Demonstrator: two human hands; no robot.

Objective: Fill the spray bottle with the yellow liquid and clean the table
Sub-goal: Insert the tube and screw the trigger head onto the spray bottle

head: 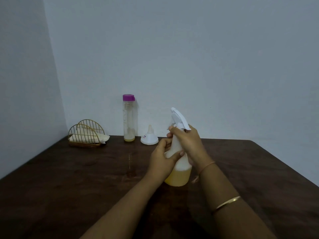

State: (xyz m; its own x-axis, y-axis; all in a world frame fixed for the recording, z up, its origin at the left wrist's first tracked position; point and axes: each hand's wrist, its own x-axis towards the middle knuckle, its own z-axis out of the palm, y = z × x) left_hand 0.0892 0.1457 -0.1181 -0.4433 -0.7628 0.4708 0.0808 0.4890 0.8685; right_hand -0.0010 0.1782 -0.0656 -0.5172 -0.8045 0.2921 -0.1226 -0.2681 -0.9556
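Note:
A translucent white spray bottle (179, 175) stands on the dark wooden table (86, 178), its lower part holding yellow liquid. Its white trigger head (179, 119) sits on top, tilted left. My left hand (162, 161) wraps the bottle's body from the left. My right hand (186, 142) grips the neck just under the trigger head. Behind, a tall clear bottle (129, 121) with a purple cap (128, 97) holds only a thin layer of yellow liquid at its base. A white funnel (149, 138) rests upside down next to it.
A gold wire holder (86, 133) with a folded white cloth (101, 137) stands at the table's back left corner. Pale walls close the back and left sides. The table's right edge runs diagonally at the far right.

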